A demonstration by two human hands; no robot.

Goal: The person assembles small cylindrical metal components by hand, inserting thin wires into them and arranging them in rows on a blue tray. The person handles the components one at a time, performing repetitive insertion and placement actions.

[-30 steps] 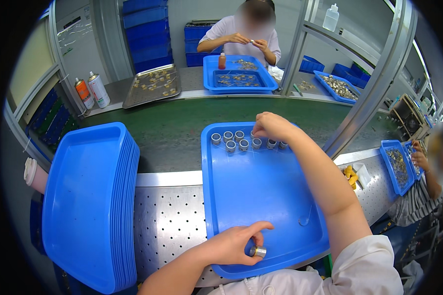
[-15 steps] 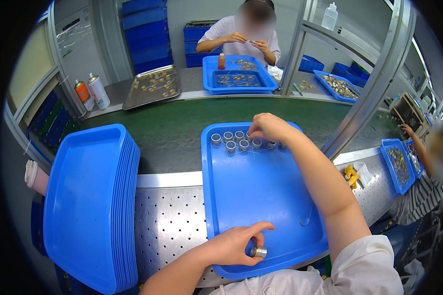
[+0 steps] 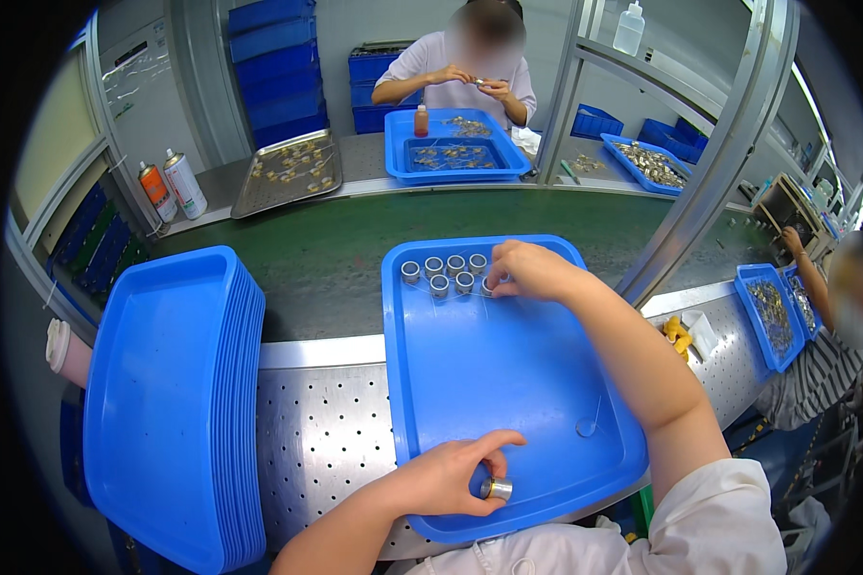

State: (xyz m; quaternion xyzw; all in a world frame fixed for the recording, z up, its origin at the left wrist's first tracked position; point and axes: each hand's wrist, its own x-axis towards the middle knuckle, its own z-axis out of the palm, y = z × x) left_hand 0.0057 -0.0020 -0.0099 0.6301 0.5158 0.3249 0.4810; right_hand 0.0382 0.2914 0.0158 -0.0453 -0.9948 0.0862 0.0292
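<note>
In front of me is a blue tray (image 3: 508, 374). Short, hollow metal cylinders (image 3: 433, 265) stand upright in two rows at its far end, with thin wires trailing around them. My right hand (image 3: 539, 272) reaches over these rows, thumb and fingers closed at the front-row cylinder (image 3: 489, 287) at the right end; other cylinders on that side may be hidden under the hand. Near the tray's close edge, my left hand (image 3: 448, 477) holds one more metal cylinder (image 3: 498, 489) on its side, between thumb and curled fingers, index finger stretched out.
Empty blue trays (image 3: 163, 383) are stacked at my left. A loop of thin wire (image 3: 586, 427) lies in my tray. Beyond the green surface (image 3: 326, 230), a co-worker handles small parts over a blue tray (image 3: 537, 171). A metal post (image 3: 686, 206) rises at right.
My right hand has shifted from the back row toward the front row and closed at a cylinder there. The left hand keeps its cylinder. The whole view has moved slightly.
</note>
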